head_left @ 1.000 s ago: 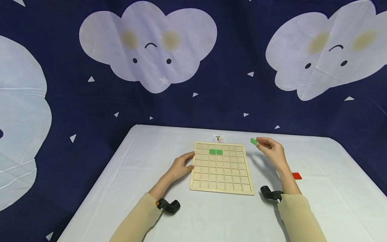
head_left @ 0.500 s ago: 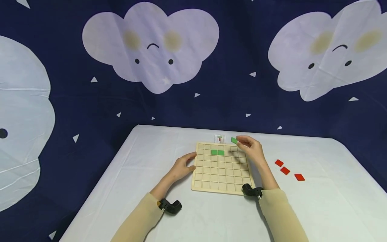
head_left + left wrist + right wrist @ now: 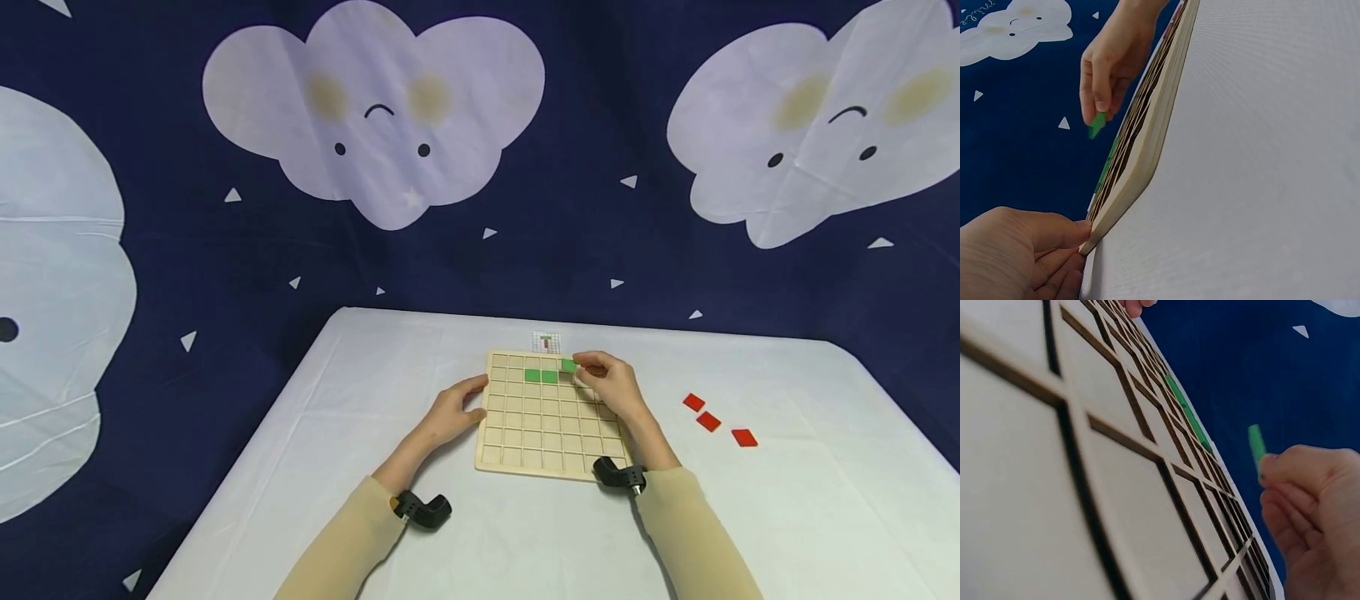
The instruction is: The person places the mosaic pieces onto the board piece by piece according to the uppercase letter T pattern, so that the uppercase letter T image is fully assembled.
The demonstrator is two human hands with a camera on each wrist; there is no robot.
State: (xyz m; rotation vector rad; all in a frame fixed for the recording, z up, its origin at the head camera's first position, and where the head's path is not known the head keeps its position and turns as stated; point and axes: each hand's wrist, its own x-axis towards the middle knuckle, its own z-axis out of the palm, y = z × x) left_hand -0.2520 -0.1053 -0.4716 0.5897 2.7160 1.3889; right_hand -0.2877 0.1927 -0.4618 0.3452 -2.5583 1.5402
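In the head view my right hand (image 3: 613, 387) pinches a green square tile (image 3: 568, 366) between thumb and fingertips. It holds the tile tilted above the upper part of the wooden grid board (image 3: 532, 433); the right wrist view shows the held tile (image 3: 1257, 445) apart from the board. Two more green tiles (image 3: 541, 377) lie side by side in cells of the board's second row. My left hand (image 3: 448, 414) rests against the board's left edge, thumb and index finger spread apart. In the left wrist view its fingertips touch the board's rim (image 3: 1138, 169).
Several red tiles, or at least three, lie loose right of the board, one red tile (image 3: 744, 437) farthest right. A small printed grid card (image 3: 546, 342) lies behind the board. The white-covered table (image 3: 525, 542) ends at a dark blue cloud-patterned cloth (image 3: 570, 250).
My right hand has carried the green tile leftward from beside the board, then down over its upper part. The red tiles its arm covered now show. My left hand stays at the board's edge.
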